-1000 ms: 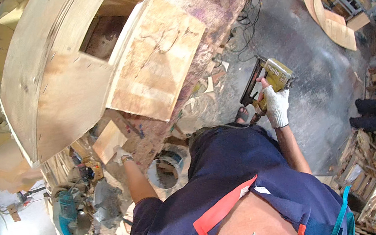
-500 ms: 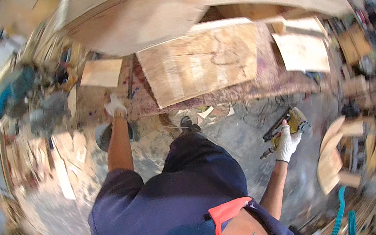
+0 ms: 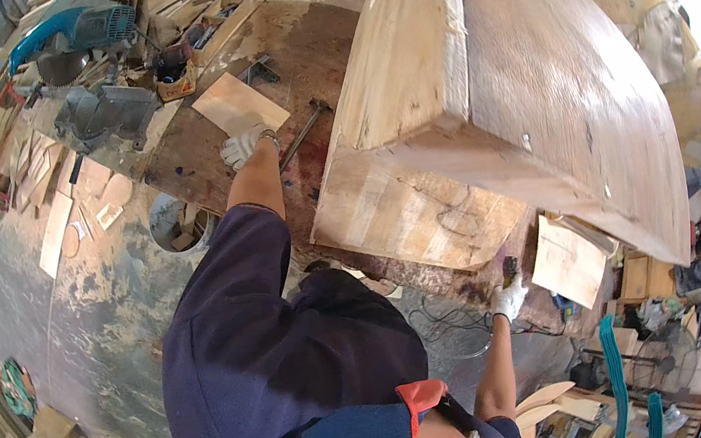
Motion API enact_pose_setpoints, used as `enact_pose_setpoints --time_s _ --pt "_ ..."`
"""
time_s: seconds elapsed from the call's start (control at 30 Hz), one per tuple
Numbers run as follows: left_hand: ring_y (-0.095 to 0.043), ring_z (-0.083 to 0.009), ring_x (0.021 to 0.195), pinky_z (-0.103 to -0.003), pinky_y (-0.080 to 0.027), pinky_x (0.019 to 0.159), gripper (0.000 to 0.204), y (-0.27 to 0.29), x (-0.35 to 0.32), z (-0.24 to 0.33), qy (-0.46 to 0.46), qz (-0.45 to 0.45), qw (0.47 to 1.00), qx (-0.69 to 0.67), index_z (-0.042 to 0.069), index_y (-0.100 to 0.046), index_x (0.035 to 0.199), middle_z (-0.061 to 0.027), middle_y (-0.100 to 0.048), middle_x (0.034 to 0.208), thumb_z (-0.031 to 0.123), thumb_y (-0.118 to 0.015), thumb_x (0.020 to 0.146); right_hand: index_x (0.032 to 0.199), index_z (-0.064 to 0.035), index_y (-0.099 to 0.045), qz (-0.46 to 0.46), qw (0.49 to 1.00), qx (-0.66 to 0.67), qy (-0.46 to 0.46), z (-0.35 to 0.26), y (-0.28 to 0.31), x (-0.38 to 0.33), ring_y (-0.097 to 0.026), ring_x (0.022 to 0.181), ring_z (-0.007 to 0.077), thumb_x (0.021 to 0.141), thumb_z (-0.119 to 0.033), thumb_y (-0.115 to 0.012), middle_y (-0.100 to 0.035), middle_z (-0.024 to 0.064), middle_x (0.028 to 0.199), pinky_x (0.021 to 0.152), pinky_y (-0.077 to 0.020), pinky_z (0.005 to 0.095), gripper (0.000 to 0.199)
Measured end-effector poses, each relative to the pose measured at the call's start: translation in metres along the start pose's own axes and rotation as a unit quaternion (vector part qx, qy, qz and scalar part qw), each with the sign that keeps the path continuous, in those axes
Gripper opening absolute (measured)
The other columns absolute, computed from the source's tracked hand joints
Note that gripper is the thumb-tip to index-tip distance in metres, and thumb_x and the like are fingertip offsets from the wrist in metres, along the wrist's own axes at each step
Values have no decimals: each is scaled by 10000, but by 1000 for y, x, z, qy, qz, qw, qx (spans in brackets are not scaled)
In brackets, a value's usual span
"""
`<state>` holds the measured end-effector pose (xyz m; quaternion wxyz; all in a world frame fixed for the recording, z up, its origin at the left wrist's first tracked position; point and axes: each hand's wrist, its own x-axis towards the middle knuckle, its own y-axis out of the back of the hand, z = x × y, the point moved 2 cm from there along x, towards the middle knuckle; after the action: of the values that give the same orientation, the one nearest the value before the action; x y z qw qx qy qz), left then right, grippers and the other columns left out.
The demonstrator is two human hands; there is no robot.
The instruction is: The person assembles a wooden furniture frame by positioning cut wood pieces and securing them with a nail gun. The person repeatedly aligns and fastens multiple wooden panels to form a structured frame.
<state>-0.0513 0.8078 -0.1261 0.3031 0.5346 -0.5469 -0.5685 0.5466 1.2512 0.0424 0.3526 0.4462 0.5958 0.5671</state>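
Observation:
My left hand, in a pale work glove, rests on the brown bench at the near edge of a small square plywood piece. Its fingers look laid out on the bench. A hammer lies to its right. At the bench's front edge, my gloved right hand is closed around a nail gun, of which only a dark end shows past the fingers. A large curved plywood shell stands in front of me, over a flat plywood panel with pencilled marks.
A teal circular saw machine stands at the far left, near a box of small tools. Another plywood piece lies right of my right hand. Wood offcuts litter the floor at left, beside a round bucket. A thin hose loops below the bench.
The view has swung, and the shell now shows more of its right side. My right hand has brought the nail gun from above the floor up to the bench edge. My left hand meets the plywood square.

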Motion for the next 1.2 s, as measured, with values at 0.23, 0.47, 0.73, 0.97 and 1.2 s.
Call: enact_pose_setpoints --time_s 0.23,0.47,0.73,0.97,1.2 --pt "-608 -254 928 -426 -481 803 204 23 41 -3 16 51 912 -407 119 -592 1126 -77 -606 1072 226 -555 956 1439 -217 -515 -100 988 -88 80 -63 -26 55 -683 1065 449 862 -121 -662 -410 325 1483 865 -584 489 603" --pt "-641 -232 968 -382 -553 777 299 58 60 -123 -148 -232 650 -708 59 -536 1207 -106 -638 1126 110 -644 933 1522 -207 -454 -40 984 10 174 -52 -64 80 -652 1094 454 854 -151 -671 -412 310 1482 887 -564 474 704" --pt "-499 -275 1324 -459 -409 1147 477 10 -44 -398 -286 -557 279 -728 43 -443 1445 -114 -513 1445 250 -589 1041 1305 -17 -607 85 929 285 222 -54 5 51 -639 1069 349 862 -147 -709 -631 209 1210 901 -530 426 473" --pt "-623 -156 965 -329 -536 809 309 60 -223 -459 -521 -539 483 -452 17 -628 1195 -57 -654 1078 75 -720 905 1206 6 -656 -97 742 568 344 -54 92 -16 -666 962 261 1024 -301 -548 -694 128 1076 889 -517 361 374" --pt "-644 -112 868 -295 -528 749 213 124 -354 -405 -805 -259 517 -134 -26 -695 1036 -14 -700 893 83 -731 856 1340 7 -547 -116 635 728 230 -33 151 -41 -658 891 132 1018 -268 -619 -683 99 1083 758 -532 281 429"
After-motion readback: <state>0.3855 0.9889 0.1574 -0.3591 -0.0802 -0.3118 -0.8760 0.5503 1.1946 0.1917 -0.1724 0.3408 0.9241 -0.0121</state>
